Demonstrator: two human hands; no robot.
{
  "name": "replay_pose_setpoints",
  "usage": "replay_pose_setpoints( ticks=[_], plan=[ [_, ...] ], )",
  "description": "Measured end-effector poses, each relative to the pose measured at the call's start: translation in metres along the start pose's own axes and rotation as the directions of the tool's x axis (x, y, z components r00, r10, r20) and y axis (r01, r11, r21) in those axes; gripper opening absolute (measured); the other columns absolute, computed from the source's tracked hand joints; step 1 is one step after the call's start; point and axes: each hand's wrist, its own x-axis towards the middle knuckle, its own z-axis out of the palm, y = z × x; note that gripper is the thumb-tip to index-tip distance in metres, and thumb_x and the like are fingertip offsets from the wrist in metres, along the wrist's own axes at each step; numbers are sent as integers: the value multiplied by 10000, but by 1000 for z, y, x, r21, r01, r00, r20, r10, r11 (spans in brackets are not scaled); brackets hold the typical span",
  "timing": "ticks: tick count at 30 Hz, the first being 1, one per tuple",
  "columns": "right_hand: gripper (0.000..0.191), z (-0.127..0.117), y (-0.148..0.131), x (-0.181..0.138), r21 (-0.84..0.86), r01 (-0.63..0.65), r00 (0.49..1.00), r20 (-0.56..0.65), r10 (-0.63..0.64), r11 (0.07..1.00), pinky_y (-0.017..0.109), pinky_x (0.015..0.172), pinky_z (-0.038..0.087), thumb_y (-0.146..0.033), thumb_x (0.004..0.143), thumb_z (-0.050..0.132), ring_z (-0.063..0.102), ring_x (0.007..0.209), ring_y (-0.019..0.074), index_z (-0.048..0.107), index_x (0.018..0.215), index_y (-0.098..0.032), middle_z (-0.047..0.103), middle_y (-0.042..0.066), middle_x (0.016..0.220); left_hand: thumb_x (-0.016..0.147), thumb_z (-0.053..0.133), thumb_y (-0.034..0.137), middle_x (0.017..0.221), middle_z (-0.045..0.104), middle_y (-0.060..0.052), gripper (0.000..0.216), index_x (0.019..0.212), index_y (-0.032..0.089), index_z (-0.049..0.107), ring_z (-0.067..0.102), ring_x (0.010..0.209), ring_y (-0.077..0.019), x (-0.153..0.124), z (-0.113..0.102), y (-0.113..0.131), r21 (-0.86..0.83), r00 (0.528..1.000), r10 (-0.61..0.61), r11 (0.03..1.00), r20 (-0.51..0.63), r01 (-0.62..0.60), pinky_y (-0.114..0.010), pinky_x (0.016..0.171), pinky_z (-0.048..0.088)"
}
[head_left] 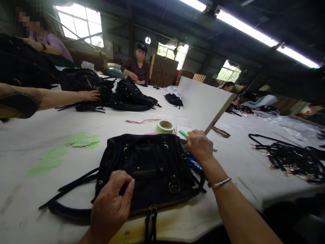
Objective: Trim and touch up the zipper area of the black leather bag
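The white table (30, 189) fills the scene, running from your near edge far out to the co-workers on the other side. Leaning on it just right of centre is a white board (203, 101), tilted up toward the far right. The black handbag (149, 169) lies flat at the near middle of the table, right in front of you, its straps trailing off to the near left. To the far left a heap of black bags (127, 96) sits where another person's hand (88, 96) rests on it. On the right, well apart from your bag, lies a tangle of black straps (291, 159) with metal clasps.

Your left hand (111, 203) rests on the near left corner of the handbag, fingers curled in with the thumb pressed toward the forefinger; you cannot tell whether they pinch anything. Your right hand (200, 145) sits at the bag's far right corner, fingers closed around a green pen (183, 133). A roll of green tape (165, 126) stands just beyond the bag, and green paper scraps (81, 139) lie to its left.
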Motion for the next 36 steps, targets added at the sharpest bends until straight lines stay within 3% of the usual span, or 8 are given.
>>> replay_pose_setpoints(
  ticks=[2,5,8,10,13,18,27,36],
  plan=[
    [196,-16,-12,-22,154,113,990,-102,-98,982,329,866,449,-221,954,470,541,1038,225,651,1007,-167,636,81,1035,930,480,267,872,619,-13,82,873,220,516,619,830,-144,0,-1,1,-6,1000,-21,1000,-3,21,-223,713,455],
    [233,-39,-45,-70,456,432,901,-245,-357,778,357,951,429,-164,945,448,570,1012,204,650,1062,-159,649,85,1055,933,478,262,895,626,-14,78,880,222,518,626,851,-145,0,-4,3,-15,999,-48,999,3,48,-220,718,457],
    [335,-47,-82,-118,610,574,763,-156,-627,546,323,1013,421,-125,931,437,535,1143,179,568,1239,-146,615,82,1218,930,485,252,897,627,-10,64,890,220,524,626,837,-137,0,-5,3,-21,999,-53,998,6,53,-211,715,455],
    [411,-42,-96,-139,626,589,696,-71,-715,511,327,1081,378,-193,941,473,443,1277,185,479,1347,-132,519,74,1368,926,491,246,894,625,-10,59,889,216,526,623,822,-131,0,-6,3,-27,999,-51,998,11,51,-207,710,452],
    [401,-28,-95,-151,567,537,761,-7,-649,624,358,1089,373,-192,960,443,470,1264,184,477,1357,-140,533,57,1359,923,485,231,862,615,-5,78,858,210,522,616,801,-125,-1,-6,3,-44,997,-63,997,37,65,-209,717,446],
    [344,-21,-77,-155,396,415,906,-96,-412,819,439,1042,381,-116,939,404,570,1140,234,603,1220,-106,631,105,1221,919,486,227,838,612,1,83,843,209,516,615,807,-131,0,-7,5,-52,997,-69,996,25,70,-213,717,446],
    [397,-14,-112,-171,433,568,814,-167,-557,700,378,1057,423,-237,939,493,448,1286,233,537,1305,-91,508,101,1378,920,481,235,811,610,3,97,835,209,519,608,773,-133,0,-6,5,-26,999,-47,999,21,48,-222,707,452],
    [415,-18,-103,-175,348,345,938,-100,-331,872,459,1050,404,-344,949,487,531,1198,303,610,1214,-49,573,181,1282,924,475,249,811,618,8,98,846,215,522,623,766,-136,0,-6,6,-29,999,-35,999,11,35,-223,684,455]
  ],
)
